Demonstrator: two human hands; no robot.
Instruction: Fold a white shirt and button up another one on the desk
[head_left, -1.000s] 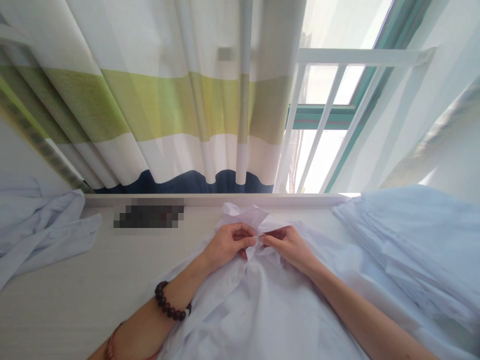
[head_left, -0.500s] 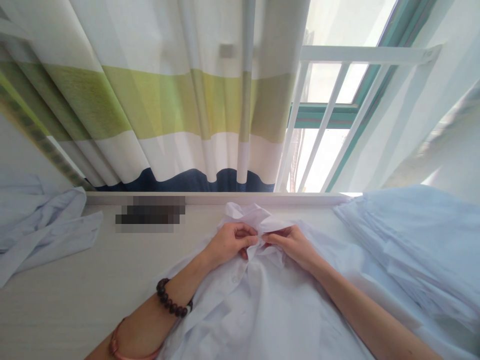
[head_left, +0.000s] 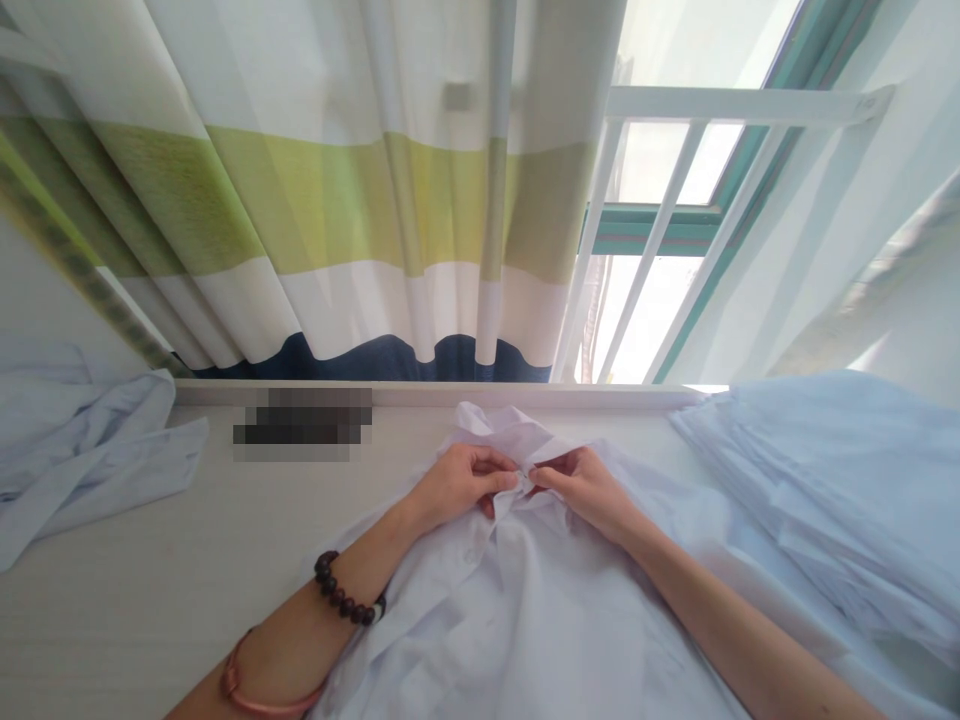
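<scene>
A white button-up shirt (head_left: 547,600) lies spread in front of me, its collar (head_left: 495,420) pointing away toward the window. My left hand (head_left: 469,485) pinches the front edge just below the collar between thumb and fingers. Close against it, my right hand (head_left: 581,485) pinches the opposite edge, and the fingertips of both almost meet. A pale button (head_left: 470,553) shows on the placket below my left hand. Whatever small part sits right between the fingertips is mostly hidden.
Folded white garments are stacked (head_left: 832,480) at the right. Another crumpled white garment (head_left: 97,450) lies at the left on the pale surface (head_left: 112,620). A blurred dark object (head_left: 304,420) is near the back ledge. Beyond are a striped curtain (head_left: 337,200) and a white railing (head_left: 742,105).
My fingertips have shifted very slightly at the collar, the right ones a little closer in. Both hands keep their pinch on the shirt, and the view has moved a touch.
</scene>
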